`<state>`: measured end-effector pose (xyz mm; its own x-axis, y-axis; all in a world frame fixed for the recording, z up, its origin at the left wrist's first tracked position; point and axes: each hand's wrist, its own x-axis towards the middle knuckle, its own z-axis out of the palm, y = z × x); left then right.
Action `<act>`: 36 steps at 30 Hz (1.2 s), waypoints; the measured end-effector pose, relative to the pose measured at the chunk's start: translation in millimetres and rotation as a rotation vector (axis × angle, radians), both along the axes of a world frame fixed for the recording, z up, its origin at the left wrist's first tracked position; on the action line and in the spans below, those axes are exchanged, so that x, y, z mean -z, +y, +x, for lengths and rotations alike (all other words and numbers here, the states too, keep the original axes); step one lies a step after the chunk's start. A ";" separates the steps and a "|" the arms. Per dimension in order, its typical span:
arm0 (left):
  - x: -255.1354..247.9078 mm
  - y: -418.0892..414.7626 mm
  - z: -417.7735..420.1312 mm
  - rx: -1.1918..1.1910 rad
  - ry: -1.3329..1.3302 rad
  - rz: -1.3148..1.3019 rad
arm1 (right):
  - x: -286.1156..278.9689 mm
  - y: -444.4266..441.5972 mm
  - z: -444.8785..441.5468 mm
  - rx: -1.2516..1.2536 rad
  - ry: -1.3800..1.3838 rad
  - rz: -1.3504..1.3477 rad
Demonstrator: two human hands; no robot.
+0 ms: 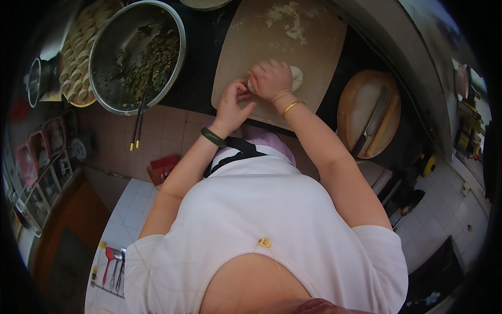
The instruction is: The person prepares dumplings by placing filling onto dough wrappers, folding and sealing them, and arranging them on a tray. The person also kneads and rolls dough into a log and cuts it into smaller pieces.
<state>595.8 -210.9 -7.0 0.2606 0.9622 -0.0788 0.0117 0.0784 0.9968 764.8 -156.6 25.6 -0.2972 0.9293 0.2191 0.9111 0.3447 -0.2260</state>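
Observation:
A lump of pale dough (297, 77) lies on a large wooden board (243, 43) dusted with flour. My right hand (272, 78) is closed over the dough's left part, palm down, and hides much of it. My left hand (235, 104) is at the dough's left end, fingers curled and thumb apart; whether its fingertips press on the dough is partly hidden. Left of the board is a steel bowl (94, 66) of chopped green and brown filling, with dark chopsticks (138, 127) leaning over its rim.
Rows of shaped dumplings (78, 59) lie on a tray at the far left, by a metal pot (34, 82). To the right, a round wooden board (347, 102) holds a kitchen knife (376, 114) and a rolling pin (382, 125). Loose flour (292, 23) lies on the large board.

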 end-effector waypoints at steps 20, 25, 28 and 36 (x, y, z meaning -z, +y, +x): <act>-65.2 93.9 83.7 0.032 0.574 0.194 | -14.8 16.7 22.4 0.409 0.527 -0.138; -25.1 47.9 70.8 -0.107 0.609 0.773 | 19.9 -29.4 21.9 0.289 0.361 0.163; -19.0 90.4 83.7 -0.009 0.811 0.623 | 25.2 11.0 29.6 0.365 0.260 0.104; -33.6 180.2 106.1 0.126 0.944 0.336 | 6.2 94.8 46.7 0.513 0.352 -0.340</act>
